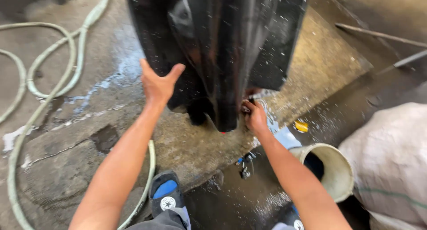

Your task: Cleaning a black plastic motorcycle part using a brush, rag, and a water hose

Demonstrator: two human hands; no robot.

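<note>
A large glossy black panel (222,43), wet and spattered with water drops, stands upright on the wet concrete floor (80,136) in front of me. My left hand (156,84) is spread flat against its left side, fingers apart. Down at the panel's lower right edge, my right hand (254,116) is closed, pressed against the panel; what it holds is hidden. Water runs down near that hand.
A pale green hose (53,65) loops across the floor at left and passes by my left shoe (165,199). A cream bucket (329,167) lies tilted at right beside a big white sack (391,158). A small yellow object (301,126) lies on the wet floor.
</note>
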